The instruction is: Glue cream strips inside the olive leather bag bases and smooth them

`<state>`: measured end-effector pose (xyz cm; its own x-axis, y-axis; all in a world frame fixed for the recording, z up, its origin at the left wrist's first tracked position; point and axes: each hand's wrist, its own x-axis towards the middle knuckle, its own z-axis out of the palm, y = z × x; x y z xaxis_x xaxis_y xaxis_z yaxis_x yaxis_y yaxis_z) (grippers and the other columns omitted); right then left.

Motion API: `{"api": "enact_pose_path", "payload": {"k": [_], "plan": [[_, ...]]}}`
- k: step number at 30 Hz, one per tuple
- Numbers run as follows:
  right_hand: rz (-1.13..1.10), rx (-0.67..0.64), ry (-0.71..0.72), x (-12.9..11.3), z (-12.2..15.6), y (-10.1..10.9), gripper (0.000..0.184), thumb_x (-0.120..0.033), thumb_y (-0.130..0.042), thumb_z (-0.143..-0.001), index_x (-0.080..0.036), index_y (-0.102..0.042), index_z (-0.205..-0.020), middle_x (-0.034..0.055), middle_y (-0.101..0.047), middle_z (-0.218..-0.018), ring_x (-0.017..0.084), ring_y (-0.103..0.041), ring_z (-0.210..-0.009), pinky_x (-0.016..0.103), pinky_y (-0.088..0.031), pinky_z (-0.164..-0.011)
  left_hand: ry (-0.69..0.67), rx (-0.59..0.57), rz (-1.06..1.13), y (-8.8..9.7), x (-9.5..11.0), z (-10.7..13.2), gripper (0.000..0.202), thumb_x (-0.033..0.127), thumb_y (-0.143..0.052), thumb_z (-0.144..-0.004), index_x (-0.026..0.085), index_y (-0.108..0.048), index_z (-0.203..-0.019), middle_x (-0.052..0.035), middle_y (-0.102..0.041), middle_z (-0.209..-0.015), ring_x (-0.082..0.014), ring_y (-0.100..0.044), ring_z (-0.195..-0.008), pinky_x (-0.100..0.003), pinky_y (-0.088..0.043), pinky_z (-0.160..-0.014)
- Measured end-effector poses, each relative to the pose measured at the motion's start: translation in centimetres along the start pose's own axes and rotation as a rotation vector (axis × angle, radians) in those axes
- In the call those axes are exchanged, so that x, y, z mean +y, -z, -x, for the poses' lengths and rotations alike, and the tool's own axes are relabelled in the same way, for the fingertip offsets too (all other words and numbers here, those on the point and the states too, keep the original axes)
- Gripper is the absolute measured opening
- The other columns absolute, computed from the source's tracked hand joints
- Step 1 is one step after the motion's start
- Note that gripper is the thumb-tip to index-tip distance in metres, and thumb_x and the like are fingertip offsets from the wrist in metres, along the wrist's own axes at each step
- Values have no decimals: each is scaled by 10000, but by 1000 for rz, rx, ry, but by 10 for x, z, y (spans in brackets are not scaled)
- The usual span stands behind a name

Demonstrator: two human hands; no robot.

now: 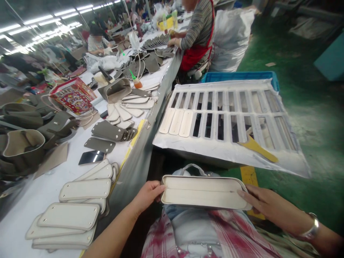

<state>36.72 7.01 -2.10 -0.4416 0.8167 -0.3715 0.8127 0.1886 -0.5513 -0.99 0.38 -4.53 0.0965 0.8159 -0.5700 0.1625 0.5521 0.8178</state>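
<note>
Cream, the long piece (199, 197) was pinched at its ends by left hand (150, 192) and right hand (260, 199), best held level.

The left hand (152, 191) is pinching one end of a pale oblong piece (199, 191), the right hand (260, 200) is gripping the other! Beyond, a yellow flat tool (259, 148) is lying on a slotted white frame (188, 143), while studded pale panels (70, 216) are overlapping on the worktop (13, 224).
</note>
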Motion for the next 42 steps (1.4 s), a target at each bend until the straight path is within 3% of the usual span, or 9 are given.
{"api": "enact_pose_path", "payload": {"k": [3,7,13,17,20,24,36,38,42], "plan": [[-109,-88,-10,-2,-4,3,474,-555,-256,-844,-198,-507,-658,71,-594,-652,171,-550,-575,276,-439,-575,-33,45,-87,3,5,-1,453,553,-539,-732,157,-427,-543,58,-409,-493,-67,-354,-472,-193,-280,-476],[-423,-135,-186,-7,-1,7,551,-626,-208,-830,-183,-492,-666,30,-557,-555,146,-528,-489,253,-437,-500,-76,12,-216,4,13,4,458,570,-503,-740,167,-410,-544,65,-337,-503,-81,-327,-489,-206,-255,-475],[-517,-92,-293,-3,15,16,594,-663,-219,-813,-157,-465,-626,24,-539,-536,110,-497,-410,218,-395,-425,-180,113,-900,-1,35,10,433,568,-432,-759,203,-385,-532,32,-399,-513,-144,-422,-509,-265,-322,-511],[-142,-141,-197,-14,26,22,490,-546,-323,-844,-142,-556,-691,36,-591,-579,109,-515,-436,209,-374,-452,-683,200,-1050,-68,65,16,230,422,-456,-802,225,-554,-739,-51,-605,-861,-211,-552,-824,-339,-423,-761],[197,-80,-102,-25,25,21,457,-423,-328,-859,-141,-627,-660,76,-642,-637,149,-586,-595,219,-385,-541,-934,0,-1146,-134,79,10,357,341,-494,-795,223,-530,-1130,-72,-528,-1224,-239,-485,-1066,-374,-390,-902],[429,-40,-127,-32,18,14,407,-302,-326,-837,-131,-681,-732,135,-674,-763,211,-624,-698,264,-415,-595,-845,-143,-1315,-178,77,-2,398,274,-494,-787,190,-525,-1174,-71,-495,-1282,-285,-497,-999,-424,-436,-790],[430,-26,1,-29,14,10,368,-225,-312,-852,-99,-626,-707,157,-655,-716,228,-626,-678,282,-433,-582,-756,-164,-1354,-179,78,-3,405,245,-480,-806,176,-508,-1204,-64,-447,-1327,-281,-449,-1024,-412,-418,-789],[225,-63,-3,-21,12,10,437,-299,-266,-886,-108,-584,-656,133,-635,-657,190,-605,-590,268,-430,-546,-732,-182,-1341,-180,81,-2,412,272,-504,-792,166,-520,-1190,-67,-456,-1319,-287,-445,-1028,-424,-417,-798],[-609,-337,-194,6,8,1,585,-557,-185,-868,-141,-474,-575,14,-499,-462,93,-455,-344,212,-377,-384,-687,-195,-1311,-178,85,1,439,330,-504,-794,202,-501,-1214,-46,-443,-1331,-277,-425,-1062,-424,-399,-840]]}}
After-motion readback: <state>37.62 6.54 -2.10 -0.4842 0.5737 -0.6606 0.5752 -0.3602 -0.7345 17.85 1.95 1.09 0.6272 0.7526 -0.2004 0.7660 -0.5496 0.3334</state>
